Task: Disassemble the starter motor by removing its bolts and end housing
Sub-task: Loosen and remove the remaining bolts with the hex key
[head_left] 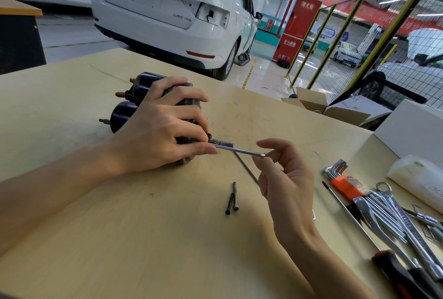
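A black starter motor (124,112) lies on its side on the wooden table (119,238), copper terminals pointing left. My left hand (158,131) grips its right end, fingers curled over the housing. A thin metal tool (239,151) sticks out rightward from that end. My right hand (282,179) pinches the tool's far tip between thumb and forefinger. Two removed black bolts (232,199) lie side by side on the table in front of the motor. A long thin rod (247,170) lies on the table under the tool, partly hidden by my right hand.
At the right lie a hex key set in an orange holder (345,182), several chrome wrenches (388,217), a screwdriver (402,272) and a white bag (422,179). A white box (412,126) and an open cardboard box (318,104) stand at the far right edge. A white car is parked beyond.
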Demonstrator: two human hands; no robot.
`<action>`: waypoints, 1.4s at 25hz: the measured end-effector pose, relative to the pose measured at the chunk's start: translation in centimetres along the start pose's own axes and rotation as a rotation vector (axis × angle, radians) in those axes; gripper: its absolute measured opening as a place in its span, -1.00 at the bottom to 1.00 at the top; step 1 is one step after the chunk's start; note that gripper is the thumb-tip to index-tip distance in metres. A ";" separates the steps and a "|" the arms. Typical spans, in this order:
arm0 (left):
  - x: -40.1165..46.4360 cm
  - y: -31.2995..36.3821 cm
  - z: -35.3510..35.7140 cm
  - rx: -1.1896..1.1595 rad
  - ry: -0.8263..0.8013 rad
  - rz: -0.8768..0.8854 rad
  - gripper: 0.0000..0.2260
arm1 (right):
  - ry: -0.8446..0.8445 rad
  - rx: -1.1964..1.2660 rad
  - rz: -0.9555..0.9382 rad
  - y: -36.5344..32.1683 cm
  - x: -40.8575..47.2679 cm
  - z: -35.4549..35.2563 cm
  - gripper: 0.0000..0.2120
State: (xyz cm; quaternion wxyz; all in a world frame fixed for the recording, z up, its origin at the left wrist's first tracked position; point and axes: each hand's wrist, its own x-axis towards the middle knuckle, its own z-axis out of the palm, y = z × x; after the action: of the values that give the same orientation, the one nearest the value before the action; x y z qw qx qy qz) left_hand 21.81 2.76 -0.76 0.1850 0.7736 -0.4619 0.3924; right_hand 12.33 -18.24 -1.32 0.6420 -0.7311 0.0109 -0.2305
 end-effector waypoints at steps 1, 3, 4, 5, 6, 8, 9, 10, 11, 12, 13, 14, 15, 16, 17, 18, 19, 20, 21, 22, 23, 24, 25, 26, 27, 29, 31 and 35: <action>0.0 0.0 0.0 0.002 0.000 -0.001 -0.78 | 0.008 0.004 0.002 0.0 0.0 0.1 -0.81; 0.0 0.0 0.0 0.004 -0.001 -0.003 -0.78 | 0.012 0.020 0.015 0.0 0.0 0.3 -0.86; 0.0 0.0 0.0 0.003 -0.002 -0.003 -0.77 | 0.012 0.033 0.031 0.0 0.0 0.3 -0.89; 0.0 0.0 0.0 0.002 0.001 -0.003 -0.77 | 0.011 0.048 0.052 -0.1 0.1 0.3 -0.90; 0.0 0.1 0.0 0.001 0.003 -0.003 -0.76 | 0.006 0.057 0.073 -0.1 0.1 0.3 -0.89; 0.0 0.1 0.0 0.002 0.005 -0.003 -0.76 | -0.026 0.057 0.103 -0.2 0.2 0.3 -0.82; 0.0 0.1 -0.1 0.005 0.006 -0.003 -0.77 | -0.051 0.050 0.113 -0.2 0.2 0.3 -0.76; 0.0 0.1 -0.1 0.008 0.006 -0.003 -0.78 | -0.076 0.043 0.122 -0.2 0.1 0.4 -0.69; 0.0 0.1 0.0 0.010 0.006 -0.003 -0.79 | -0.098 0.038 0.126 -0.2 0.1 0.4 -0.63; 0.0 0.1 0.0 0.009 0.006 -0.005 -0.79 | -0.114 0.036 0.125 -0.2 0.0 0.5 -0.58; 0.0 0.1 0.0 0.007 0.006 -0.006 -0.80 | -0.126 0.035 0.121 -0.2 0.0 0.5 -0.55; 0.0 0.1 0.0 0.006 0.006 -0.006 -0.80 | -0.136 0.035 0.119 -0.3 -0.1 0.5 -0.54; 0.0 0.1 0.0 0.005 0.005 -0.005 -0.79 | -0.146 0.038 0.122 -0.3 -0.1 0.5 -0.52; 0.0 0.1 0.0 0.004 0.005 -0.005 -0.78 | -0.157 0.042 0.135 -0.4 -0.1 0.4 -0.51; 0.0 0.0 0.0 0.002 0.005 -0.006 -0.78 | -0.170 0.049 0.157 -0.4 -0.1 0.4 -0.50; 0.0 0.0 0.0 0.001 0.004 -0.006 -0.78 | -0.184 0.058 0.181 -0.5 -0.1 0.3 -0.50; 0.0 0.0 0.0 0.000 0.002 -0.006 -0.78 | -0.200 0.064 0.200 -0.5 -0.1 0.3 -0.49; 0.0 0.0 -0.1 0.000 -0.001 -0.006 -0.79 | -0.215 0.066 0.210 -0.5 -0.1 0.3 -0.48; 0.0 0.0 -0.1 0.001 -0.003 -0.006 -0.80 | -0.228 0.065 0.213 -0.5 -0.1 0.3 -0.48; 0.0 0.0 -0.1 0.001 -0.003 -0.007 -0.81 | -0.241 0.063 0.214 -0.4 -0.1 0.3 -0.48; 0.0 0.0 -0.1 0.000 -0.003 -0.007 -0.81 | -0.255 0.064 0.215 -0.3 0.0 0.2 -0.48; 0.0 0.0 -0.1 -0.001 -0.003 -0.008 -0.80 | -0.273 0.069 0.218 -0.2 0.0 0.2 -0.48; 0.0 0.0 -0.1 -0.002 -0.004 -0.009 -0.80 | -0.293 0.080 0.224 -0.1 0.0 0.2 -0.48; 0.0 0.0 -0.1 -0.003 -0.004 -0.010 -0.80 | -0.316 0.097 0.237 0.0 0.0 0.1 -0.47; 0.0 0.0 -0.2 -0.003 -0.006 -0.010 -0.80 | -0.337 0.121 0.260 0.0 0.1 0.1 -0.47; 0.0 0.0 -0.2 -0.001 -0.010 -0.009 -0.80 | -0.377 0.178 0.319 0.0 0.2 0.2 -0.44; 0.0 0.1 -0.2 0.002 -0.014 -0.006 -0.81 | -0.408 0.213 0.341 -0.2 0.2 0.2 -0.42; 0.0 0.1 -0.2 0.002 -0.013 -0.004 -0.80 | -0.426 0.224 0.300 -0.2 0.1 0.2 -0.45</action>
State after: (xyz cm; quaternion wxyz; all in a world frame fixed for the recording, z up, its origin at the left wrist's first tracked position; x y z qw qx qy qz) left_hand 21.61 2.84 -0.59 0.1820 0.7771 -0.4612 0.3876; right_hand 12.48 -18.03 -1.10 0.7335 -0.6779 -0.0419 0.0261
